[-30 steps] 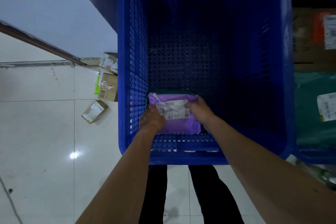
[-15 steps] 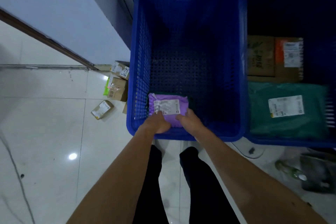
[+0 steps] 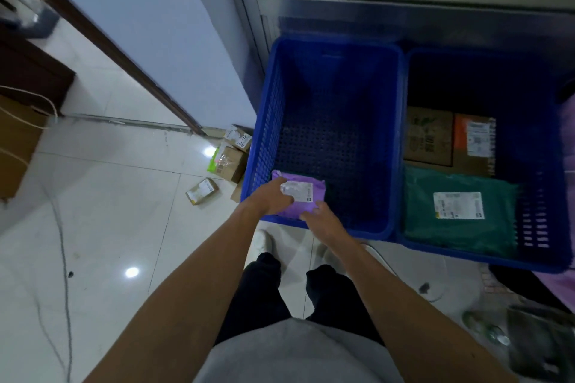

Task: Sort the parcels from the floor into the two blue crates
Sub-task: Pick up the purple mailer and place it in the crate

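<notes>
A purple parcel [image 3: 306, 203] with a white label lies in the near left corner of the left blue crate [image 3: 393, 146]. My left hand [image 3: 271, 197] lies over the parcel's left side, with its fingers curled onto the label. My right hand [image 3: 323, 221] touches the parcel's near right edge with loose fingers, above the crate's front rim. The right blue crate [image 3: 547, 196] holds a green mailer [image 3: 460, 228] and two cardboard boxes [image 3: 431, 138]. Three small cardboard parcels [image 3: 231, 162] sit on the floor left of the left crate.
The crates stand against a metal-edged wall, with a door frame to the left. A brown cardboard box [image 3: 15, 146] and a thin cable [image 3: 63, 246] lie at the far left. A bottle [image 3: 485, 329] and a dark bag [image 3: 541, 348] sit at the lower right.
The view has pulled back and up, so both crates now show. The purple parcel stays in the crate's near corner; my hands have shifted toward its near edge.
</notes>
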